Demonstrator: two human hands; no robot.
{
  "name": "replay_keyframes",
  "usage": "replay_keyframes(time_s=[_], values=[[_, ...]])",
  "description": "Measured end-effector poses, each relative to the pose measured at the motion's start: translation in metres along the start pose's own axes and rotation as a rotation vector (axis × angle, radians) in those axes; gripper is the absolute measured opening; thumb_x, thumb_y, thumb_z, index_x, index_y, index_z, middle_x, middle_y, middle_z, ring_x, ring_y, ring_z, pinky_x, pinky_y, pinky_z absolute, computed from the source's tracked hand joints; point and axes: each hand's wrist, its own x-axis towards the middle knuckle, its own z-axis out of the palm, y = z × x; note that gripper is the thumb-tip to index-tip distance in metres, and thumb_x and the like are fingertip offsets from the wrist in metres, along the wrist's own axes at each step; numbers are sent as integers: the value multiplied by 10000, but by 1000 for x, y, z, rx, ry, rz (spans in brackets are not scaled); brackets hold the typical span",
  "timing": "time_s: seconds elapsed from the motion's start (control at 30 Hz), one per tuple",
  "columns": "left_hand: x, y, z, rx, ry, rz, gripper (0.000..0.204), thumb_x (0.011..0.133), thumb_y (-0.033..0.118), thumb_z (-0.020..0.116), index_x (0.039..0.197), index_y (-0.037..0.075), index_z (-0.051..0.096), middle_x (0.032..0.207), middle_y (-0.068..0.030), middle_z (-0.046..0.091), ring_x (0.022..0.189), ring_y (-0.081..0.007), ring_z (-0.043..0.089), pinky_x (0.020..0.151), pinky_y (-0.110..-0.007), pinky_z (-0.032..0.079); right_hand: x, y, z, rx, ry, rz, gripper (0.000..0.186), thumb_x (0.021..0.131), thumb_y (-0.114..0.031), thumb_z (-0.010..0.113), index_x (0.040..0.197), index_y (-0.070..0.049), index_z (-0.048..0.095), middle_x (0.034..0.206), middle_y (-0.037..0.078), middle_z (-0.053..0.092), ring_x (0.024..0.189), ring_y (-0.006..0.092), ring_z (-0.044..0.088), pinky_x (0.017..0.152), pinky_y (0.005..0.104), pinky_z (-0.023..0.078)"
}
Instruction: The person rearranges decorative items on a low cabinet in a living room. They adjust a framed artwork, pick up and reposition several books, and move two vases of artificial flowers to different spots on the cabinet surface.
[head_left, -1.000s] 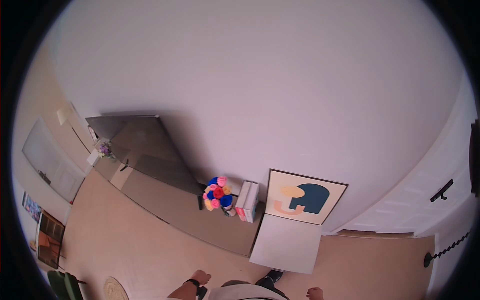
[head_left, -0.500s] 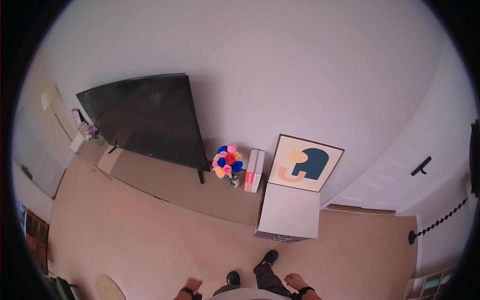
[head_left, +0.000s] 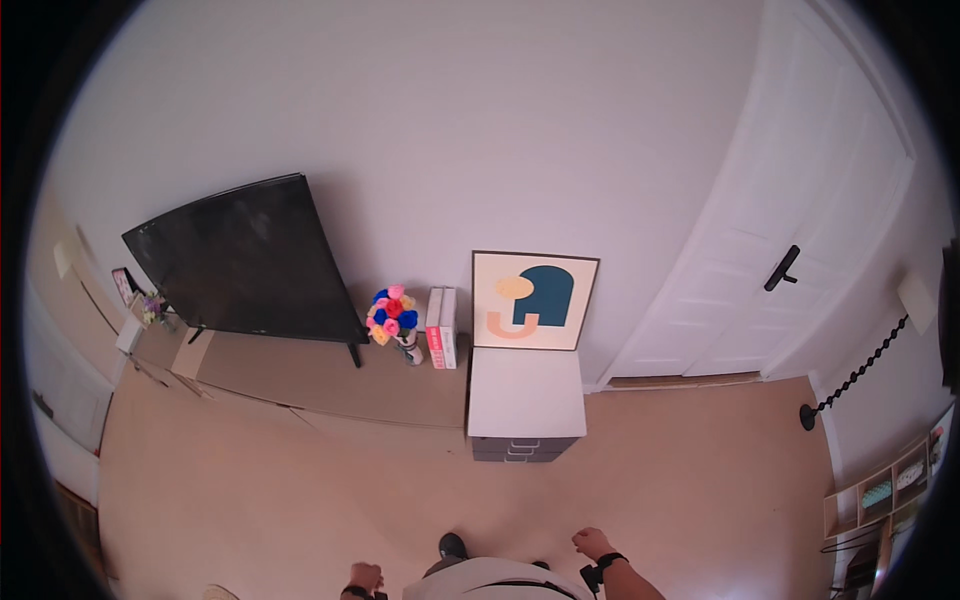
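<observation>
Both hands hang low at the bottom of the view, apart from any furniture. My left hand (head_left: 366, 576) is loosely curled beside the hem of my white top, with a dark band on the wrist. Farther forward on the other side, my right hand (head_left: 593, 543) has its fingers folded in, and a dark strap with a small device sits at its wrist. Neither shows anything held. Nearest ahead of them stands a small cabinet (head_left: 525, 392) with a white top and grey drawers. A framed abstract picture (head_left: 536, 301) leans against the wall on top of it.
Left of the cabinet runs a low TV stand (head_left: 330, 402) bearing a television (head_left: 245, 265), a vase of colourful flowers (head_left: 393, 312) and two upright books (head_left: 441, 330). On the right are a white door (head_left: 715, 290), a black post with a chain (head_left: 808, 417) and a shelf (head_left: 845, 510).
My view has turned rightward, so the furniture now sits farther left and more of the door and shelf shows. My feet have shifted, and the right hand appears slightly higher.
</observation>
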Motion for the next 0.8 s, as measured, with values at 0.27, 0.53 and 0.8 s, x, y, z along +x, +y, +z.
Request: replay_keyframes(time_s=[0.27,0.53,0.8], values=[[-115,131,94,107,-36,287,241,841,211,594,873,-24,635,730,-92,671,602,-158,644,531,-287,510,-57,84,-32,169,-11,180,290,813,-235,597,923,20,683,791,138,701,696,224,695,636,331,536],[-118,44,92,271,-29,76,266,842,212,558,829,-32,660,755,-109,691,617,-177,661,542,-304,523,-82,216,-15,2,-173,374,241,855,-195,589,854,35,660,791,110,708,644,197,695,505,318,515],[-149,7,58,232,4,-97,239,862,159,498,824,-18,654,788,-115,704,619,-191,681,513,-313,526,-39,56,-27,-187,-32,73,349,777,-295,565,926,-11,703,1011,239,671,1023,401,619,908,455,489]])
